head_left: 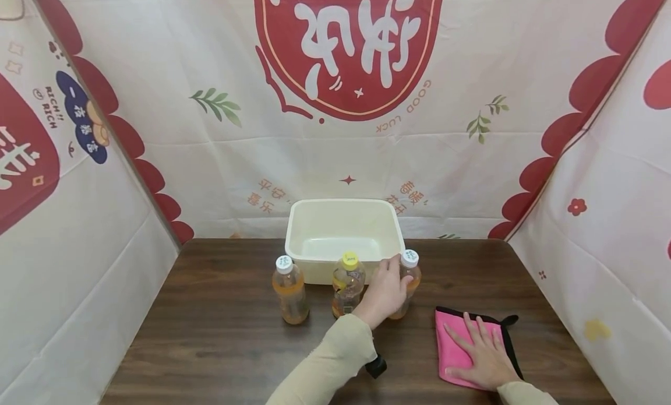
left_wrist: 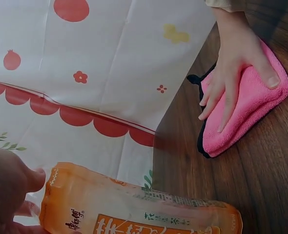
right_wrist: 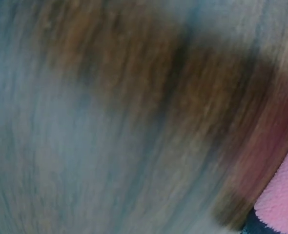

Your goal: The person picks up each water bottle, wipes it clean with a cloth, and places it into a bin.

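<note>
My left hand [head_left: 384, 294] grips a plastic drink bottle [head_left: 410, 275] with a white cap, its fingers around the upper part. In the left wrist view the orange label of this bottle [left_wrist: 139, 209] faces the camera, and the hand [left_wrist: 10, 190] wraps its neck end. My right hand [head_left: 483, 357] lies flat with spread fingers on a folded pink cloth [head_left: 449, 349] with black edging. The right wrist view catches mostly blurred tabletop and a corner of the cloth [right_wrist: 283, 204].
A cream plastic bin [head_left: 314, 271] stands at the table's back against the printed curtain. In front of it are a yellow-capped bottle [head_left: 349, 282] and, further left, another white-capped bottle [head_left: 291, 294]. The dark wooden table [head_left: 220, 335] has curtains on three sides.
</note>
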A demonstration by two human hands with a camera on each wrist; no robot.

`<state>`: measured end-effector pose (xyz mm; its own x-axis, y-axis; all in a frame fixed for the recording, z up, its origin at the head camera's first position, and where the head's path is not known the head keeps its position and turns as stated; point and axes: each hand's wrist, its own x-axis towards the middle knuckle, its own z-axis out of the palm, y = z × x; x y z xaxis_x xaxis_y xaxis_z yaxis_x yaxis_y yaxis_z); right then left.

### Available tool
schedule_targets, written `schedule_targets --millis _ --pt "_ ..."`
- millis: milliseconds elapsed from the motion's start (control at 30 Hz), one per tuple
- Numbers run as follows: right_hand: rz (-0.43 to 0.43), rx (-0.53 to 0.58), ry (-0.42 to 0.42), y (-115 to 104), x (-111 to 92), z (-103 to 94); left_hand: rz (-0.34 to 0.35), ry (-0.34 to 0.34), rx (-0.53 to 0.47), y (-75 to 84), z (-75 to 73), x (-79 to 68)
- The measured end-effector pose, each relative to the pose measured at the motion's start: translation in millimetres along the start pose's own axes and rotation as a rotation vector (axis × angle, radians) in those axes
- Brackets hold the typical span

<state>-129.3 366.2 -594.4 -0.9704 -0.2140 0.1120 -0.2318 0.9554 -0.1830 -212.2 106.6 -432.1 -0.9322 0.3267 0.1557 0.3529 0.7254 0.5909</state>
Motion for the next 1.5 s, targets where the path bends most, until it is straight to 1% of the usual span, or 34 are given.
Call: schedule_targets --millis 167,367,600,700,833,1000,1133,1200,1367,1500 --pt "0.023 -0.018 -0.018 1.0 0.3 2.1 0.002 -0.013 0.027 0.8 0.8 -1.4" --pt "0.072 -0.018 -0.054 0.1 -1.3 2.7 -0.006 -0.033 0.026 1.1 2.2 -2.1" --pt "0.075 -0.01 -0.019 -1.9 1.9 3.2 0.014 -0.03 0.019 -1.3 1.2 -1.3" --pt "0.078 0.009 -0.012 -2.8 3.9 2.5 0.016 -0.041 0.008 -2.2 0.1 -0.5" --pt "0.077 0.0 0.009 -2.8 5.9 2.5 0.017 -0.053 0.003 -2.4 -0.9 0.5" --pt "0.103 0.004 0.044 -3.4 6.1 2.7 0.014 -0.062 0.003 -1.7 -1.1 0.4" --pt "0.136 0.035 0.066 -5.4 6.5 0.9 0.019 -0.067 0.007 -1.1 -1.4 0.7" --pt "0.154 0.063 0.06 -6.7 8.1 0.0 0.024 -0.072 0.008 -1.8 -1.9 1.0" --pt "0.152 0.116 0.086 -10.8 13.2 -3.7 0.029 -0.082 0.032 -4.2 -3.8 2.5" --pt "0.183 0.172 0.073 -12.3 14.9 -10.3 0.042 -0.085 0.04 -3.4 -4.4 3.6"
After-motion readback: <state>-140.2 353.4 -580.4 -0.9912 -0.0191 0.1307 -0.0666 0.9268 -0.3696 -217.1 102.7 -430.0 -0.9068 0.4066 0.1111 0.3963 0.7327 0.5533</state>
